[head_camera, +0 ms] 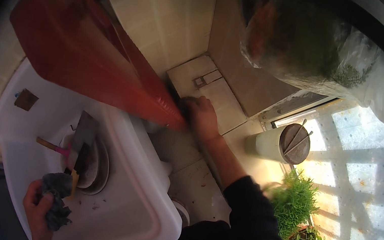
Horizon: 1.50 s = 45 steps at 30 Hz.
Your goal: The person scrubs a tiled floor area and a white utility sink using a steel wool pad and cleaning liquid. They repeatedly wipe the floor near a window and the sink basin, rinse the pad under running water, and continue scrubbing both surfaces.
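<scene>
My left hand [36,204] is at the lower left over a white sink basin [120,219], gripping a crumpled dark grey cloth [56,196]. A large red hard-shelled object [84,51] with a dark edge slants across the view, its narrow end low beside the basin. At that end, my right hand [205,120] has its fingers curled over a dark, blurred piece [187,104] against the edge; its material cannot be made out. Inside the basin lie round metal bowls [104,170], a flat grey blade [85,128] and a tool with a pink and wooden handle [50,145].
A brown square piece [26,99] lies in the basin's far corner. On the right stand a pale bucket [265,142] with two sticks across its top and potted green plants [294,203] along a sunlit window. A filled clear plastic bag [304,51] is above, near the tiled wall [168,15].
</scene>
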### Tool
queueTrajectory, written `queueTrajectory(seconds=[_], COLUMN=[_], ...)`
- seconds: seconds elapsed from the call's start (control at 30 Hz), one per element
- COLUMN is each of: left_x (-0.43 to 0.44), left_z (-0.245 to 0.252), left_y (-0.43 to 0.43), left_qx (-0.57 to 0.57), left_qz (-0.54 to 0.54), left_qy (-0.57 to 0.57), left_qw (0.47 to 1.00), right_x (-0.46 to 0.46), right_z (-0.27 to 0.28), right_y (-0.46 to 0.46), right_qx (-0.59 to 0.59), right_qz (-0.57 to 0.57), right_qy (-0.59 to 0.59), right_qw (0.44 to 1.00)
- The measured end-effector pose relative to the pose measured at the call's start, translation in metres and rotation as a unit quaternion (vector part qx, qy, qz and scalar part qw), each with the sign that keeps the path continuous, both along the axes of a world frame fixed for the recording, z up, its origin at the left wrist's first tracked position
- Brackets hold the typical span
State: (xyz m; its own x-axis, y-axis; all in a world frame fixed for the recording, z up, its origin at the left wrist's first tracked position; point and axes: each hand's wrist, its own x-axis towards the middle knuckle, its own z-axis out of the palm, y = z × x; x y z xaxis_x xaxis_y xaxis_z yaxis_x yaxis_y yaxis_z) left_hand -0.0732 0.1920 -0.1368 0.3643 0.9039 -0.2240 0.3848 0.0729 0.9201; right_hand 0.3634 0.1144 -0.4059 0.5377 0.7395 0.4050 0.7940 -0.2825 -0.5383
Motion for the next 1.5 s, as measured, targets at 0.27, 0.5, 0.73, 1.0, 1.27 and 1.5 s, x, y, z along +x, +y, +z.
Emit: queueTrajectory(seconds=[0.27,0.5,0.73,1.0,1.27,1.5], left_x=[0.008,0.005,-0.003,-0.002,0.003,0.009], left_z=[0.003,-0.002,-0.001,-0.002,0.003,0.003], left_y=[0.005,0.011,0.018,0.017,0.017,0.013], left_qx=[0.027,0.04,0.075,0.048,0.032,0.047], left_qz=[-0.035,0.015,-0.014,-0.008,-0.038,-0.052], left_qy=[0.007,0.034,0.044,0.05,0.057,0.069], left_qw=[0.999,0.999,0.996,0.998,0.997,0.995], right_x=[0.032,0.055,0.061,0.067,0.06,0.04], right_z=[-0.003,-0.011,-0.015,-0.007,-0.007,-0.024], right_y=[0.064,0.062,0.069,0.076,0.066,0.069], right_qx=[0.024,0.074,-0.059,-0.089,-0.083,-0.045], right_qz=[-0.059,-0.094,-0.037,-0.102,-0.089,0.04], right_qy=[-0.058,-0.127,-0.05,-0.053,-0.081,-0.069], right_qw=[0.996,0.985,0.996,0.989,0.989,0.996])
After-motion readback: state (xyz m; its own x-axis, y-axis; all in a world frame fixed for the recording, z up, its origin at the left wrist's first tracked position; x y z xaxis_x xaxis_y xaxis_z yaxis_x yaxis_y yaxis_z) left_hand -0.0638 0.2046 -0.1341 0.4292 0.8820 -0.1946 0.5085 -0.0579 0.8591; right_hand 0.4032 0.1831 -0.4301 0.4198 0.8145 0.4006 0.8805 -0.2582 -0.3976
